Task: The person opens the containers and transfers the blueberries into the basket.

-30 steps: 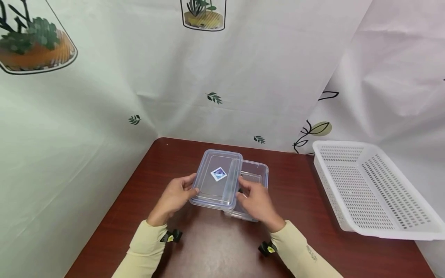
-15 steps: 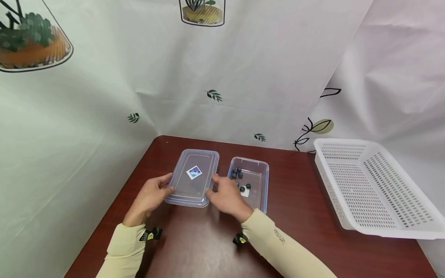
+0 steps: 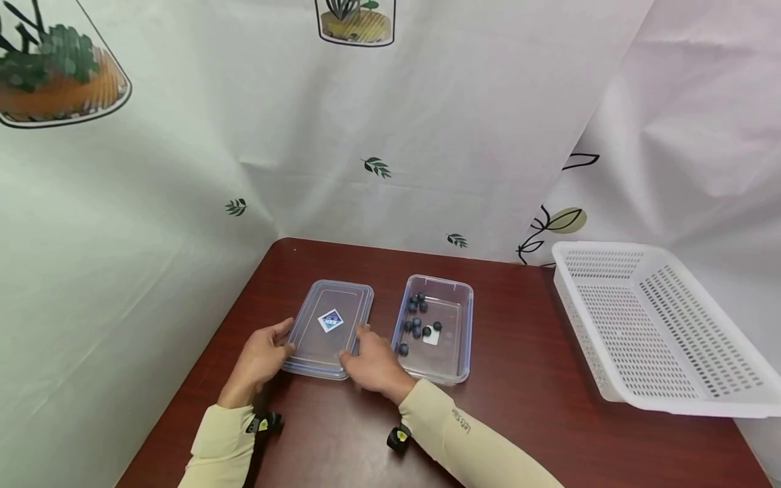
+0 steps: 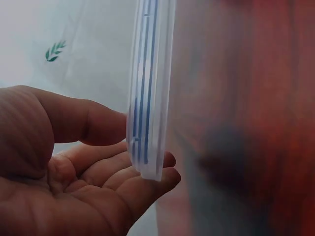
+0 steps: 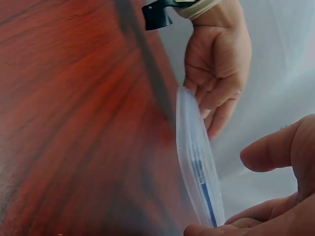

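A clear plastic container lid with blue edging and a diamond sticker lies level, close over the table, left of its container. My left hand pinches the lid's left edge; in the left wrist view the thumb is on top and the fingers lie beneath. At the opposite edge is my right hand. Its fingers touch the lid from below, while the thumb stands apart from it in the right wrist view. The clear food container stands uncovered, with several blueberries and a small white square inside.
A white slotted plastic basket stands at the right of the dark red wooden table. White patterned sheeting hangs behind the table and along its left side.
The lid has moved left off the container with both hands, then come lower and nearer the front. The container and its blueberries have come into full view. My right thumb now stands off the lid.
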Motion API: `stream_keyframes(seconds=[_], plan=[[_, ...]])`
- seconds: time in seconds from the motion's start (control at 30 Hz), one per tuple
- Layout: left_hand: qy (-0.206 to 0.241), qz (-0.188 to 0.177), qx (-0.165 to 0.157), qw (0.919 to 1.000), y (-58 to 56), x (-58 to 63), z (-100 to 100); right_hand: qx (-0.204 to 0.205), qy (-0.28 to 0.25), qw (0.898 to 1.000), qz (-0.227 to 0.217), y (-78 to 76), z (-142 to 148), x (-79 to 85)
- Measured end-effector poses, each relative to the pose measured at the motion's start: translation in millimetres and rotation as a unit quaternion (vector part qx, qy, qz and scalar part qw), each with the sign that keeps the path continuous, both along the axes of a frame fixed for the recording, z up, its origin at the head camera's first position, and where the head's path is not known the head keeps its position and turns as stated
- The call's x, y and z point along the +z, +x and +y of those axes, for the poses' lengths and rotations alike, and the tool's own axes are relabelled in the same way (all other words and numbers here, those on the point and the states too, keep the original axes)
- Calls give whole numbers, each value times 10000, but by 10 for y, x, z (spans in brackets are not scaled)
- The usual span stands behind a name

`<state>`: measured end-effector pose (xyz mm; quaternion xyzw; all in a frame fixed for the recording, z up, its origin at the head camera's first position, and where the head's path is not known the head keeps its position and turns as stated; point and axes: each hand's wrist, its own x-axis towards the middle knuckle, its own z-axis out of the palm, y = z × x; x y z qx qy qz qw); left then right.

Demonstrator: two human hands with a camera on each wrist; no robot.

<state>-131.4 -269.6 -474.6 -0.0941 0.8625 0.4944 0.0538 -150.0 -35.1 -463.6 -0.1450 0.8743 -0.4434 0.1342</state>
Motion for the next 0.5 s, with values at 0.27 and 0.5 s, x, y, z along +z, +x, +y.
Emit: stream_keyframes(seconds=[0.27,0.5], plan=[[-164,17,76,9998,30,-115,-4,46,54,10000,-14,26,-28,-117],[-437,137,141,9988,63,-124,28,84,34,9998,-165,47,-50,-179]])
